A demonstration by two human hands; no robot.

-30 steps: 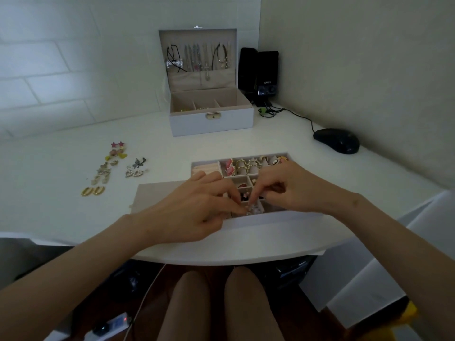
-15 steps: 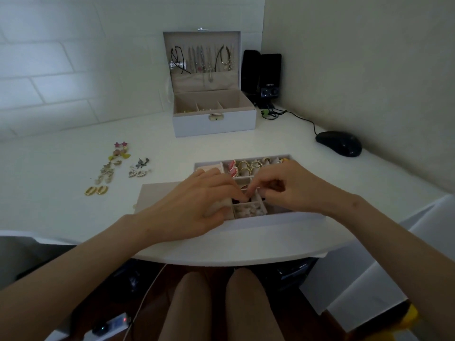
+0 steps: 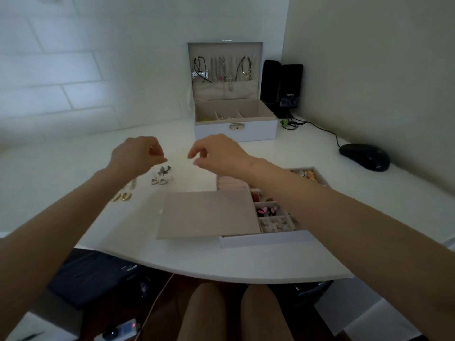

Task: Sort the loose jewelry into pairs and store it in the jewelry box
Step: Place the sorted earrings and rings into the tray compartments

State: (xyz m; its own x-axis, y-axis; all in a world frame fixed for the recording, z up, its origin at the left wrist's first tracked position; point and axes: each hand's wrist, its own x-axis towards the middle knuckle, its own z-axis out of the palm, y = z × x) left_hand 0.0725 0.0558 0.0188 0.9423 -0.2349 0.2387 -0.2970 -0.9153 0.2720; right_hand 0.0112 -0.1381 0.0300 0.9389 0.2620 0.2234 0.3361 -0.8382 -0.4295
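Row of loose earrings [image 3: 122, 196] partly behind the left forearm, tray [image 3: 266, 239] compartments behind the right.

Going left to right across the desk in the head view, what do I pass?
gold hoop earrings → silver earrings → beige flat panel → divided tray → black mouse. The open jewelry box at the back spans the panel and the tray, so it is left out.

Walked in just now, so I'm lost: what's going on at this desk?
A person is sorting jewelry. The left hand and right hand hover above the white desk, fingers curled; whether they pinch anything is too small to tell. Paired earrings lie at left, a divided tray holds more, and the jewelry box stands open behind.
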